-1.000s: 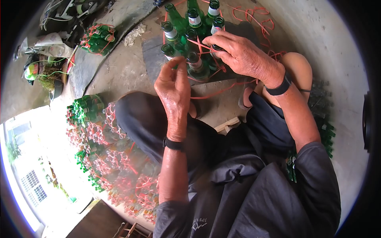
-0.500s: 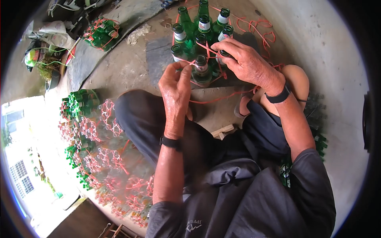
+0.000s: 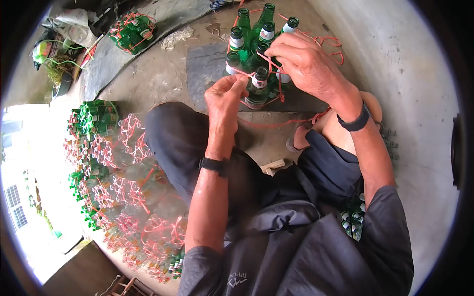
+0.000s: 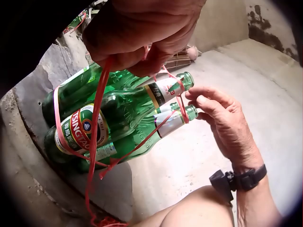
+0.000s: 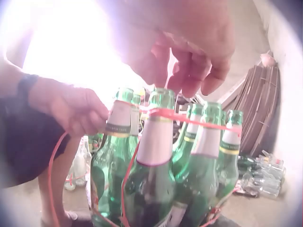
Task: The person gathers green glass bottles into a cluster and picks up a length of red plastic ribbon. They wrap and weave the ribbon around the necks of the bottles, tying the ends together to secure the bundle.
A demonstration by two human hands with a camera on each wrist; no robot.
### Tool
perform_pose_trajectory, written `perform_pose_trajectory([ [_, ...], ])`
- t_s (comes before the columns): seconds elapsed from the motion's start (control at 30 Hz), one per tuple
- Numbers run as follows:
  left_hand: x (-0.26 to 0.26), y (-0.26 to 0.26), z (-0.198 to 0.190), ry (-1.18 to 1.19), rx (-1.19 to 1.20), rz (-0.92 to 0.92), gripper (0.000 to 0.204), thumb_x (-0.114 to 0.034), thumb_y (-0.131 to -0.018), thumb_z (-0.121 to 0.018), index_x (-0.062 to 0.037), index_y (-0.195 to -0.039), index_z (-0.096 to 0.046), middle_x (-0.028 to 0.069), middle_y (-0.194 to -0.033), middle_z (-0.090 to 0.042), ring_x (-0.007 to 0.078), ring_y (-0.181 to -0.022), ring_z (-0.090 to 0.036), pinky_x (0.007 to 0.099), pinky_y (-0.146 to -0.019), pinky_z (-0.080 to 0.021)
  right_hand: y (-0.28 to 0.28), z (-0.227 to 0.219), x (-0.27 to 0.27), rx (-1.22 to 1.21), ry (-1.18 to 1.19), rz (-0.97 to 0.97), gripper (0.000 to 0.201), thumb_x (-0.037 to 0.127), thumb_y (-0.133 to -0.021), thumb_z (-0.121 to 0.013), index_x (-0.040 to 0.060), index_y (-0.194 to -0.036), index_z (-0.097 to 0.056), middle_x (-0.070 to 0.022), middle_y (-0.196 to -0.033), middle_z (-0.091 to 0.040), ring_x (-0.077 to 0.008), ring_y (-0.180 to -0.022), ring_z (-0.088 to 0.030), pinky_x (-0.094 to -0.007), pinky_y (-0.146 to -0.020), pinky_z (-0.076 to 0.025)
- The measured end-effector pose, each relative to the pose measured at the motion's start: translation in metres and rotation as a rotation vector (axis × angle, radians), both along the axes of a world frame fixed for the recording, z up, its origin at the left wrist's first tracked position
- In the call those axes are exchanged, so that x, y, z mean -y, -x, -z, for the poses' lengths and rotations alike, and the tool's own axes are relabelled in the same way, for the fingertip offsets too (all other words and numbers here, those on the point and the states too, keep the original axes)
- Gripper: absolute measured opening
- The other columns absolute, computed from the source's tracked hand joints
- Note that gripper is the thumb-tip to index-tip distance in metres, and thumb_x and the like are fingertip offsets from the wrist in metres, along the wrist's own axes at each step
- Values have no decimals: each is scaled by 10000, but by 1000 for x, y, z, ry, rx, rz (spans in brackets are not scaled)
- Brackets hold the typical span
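Note:
Green glass beer bottles (image 3: pixel 257 85) stand upright in a tight cluster on a dark slab (image 3: pixel 200 66). Pink-red plastic string (image 5: pixel 180 116) runs around their labelled necks and, lower down, around their bodies (image 4: pixel 58 113). My left hand (image 3: pixel 224 101) pinches the string close beside the nearest bottle's neck; in the left wrist view, strands (image 4: pixel 97 127) hang from those fingers. Over the cluster's right side reaches my right hand (image 3: pixel 308 64), its fingers loosely bent beside the bottle mouths (image 4: pixel 190 111). From the right wrist, its fingertips (image 5: pixel 210 82) show just above the necks, partly hiding them.
Another string-tied bottle bundle (image 3: pixel 132 32) lies farther left. Many clear and green bottles with pink string (image 3: pixel 131 190) are stacked beside my left leg. A pale wall (image 3: pixel 419 123) rises on the right, near more bottles (image 3: pixel 353 222). Loose string (image 3: pixel 323 42) trails across the floor.
The view has shifted, so the bottles sit farther right. My left hand has come in beside the nearest neck with string pulled across it. The right hand stays over the cluster's right side.

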State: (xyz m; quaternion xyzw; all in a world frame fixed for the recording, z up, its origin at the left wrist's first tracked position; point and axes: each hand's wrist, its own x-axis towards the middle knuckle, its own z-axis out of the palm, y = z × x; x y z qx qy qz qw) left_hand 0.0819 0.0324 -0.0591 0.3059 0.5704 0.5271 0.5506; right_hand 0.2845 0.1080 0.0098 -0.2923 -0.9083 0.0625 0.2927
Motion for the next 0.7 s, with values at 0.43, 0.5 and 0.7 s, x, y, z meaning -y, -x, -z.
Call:
perform_pose_trajectory([
  [0.43, -8, -12, 13, -34, -131, -119, 362, -283, -897, -796, 48, -770, -725, 8, -658, -624, 71, -596, -513, 253, -532, -377, 43, -15, -45, 382, 272, -207, 129, 60, -821, -608, 70, -897, -713, -131, -839, -702, -366, -858, -688, -467, -704, -520],
  [0.5, -8, -13, 17, -40, -110, -122, 375, -296, -898, -798, 45, -762, -722, 3, -647, -615, 67, -580, -501, 250, -521, -368, 43, -15, -56, 459, 415, -357, 168, 80, -899, -624, 101, -1036, -718, -101, -911, -718, -288, -825, -695, -399, -700, -522],
  [0.7, -11, -19, 19, -21, -81, -184, 415, -346, -879, -828, 34, -749, -724, 10, -630, -615, 69, -558, -500, 239, -508, -354, 55, -41, -52, 553, 1068, -108, 221, 98, -941, -627, 57, -1136, -723, -150, -985, -766, -255, -779, -729, -369, -755, -584],
])
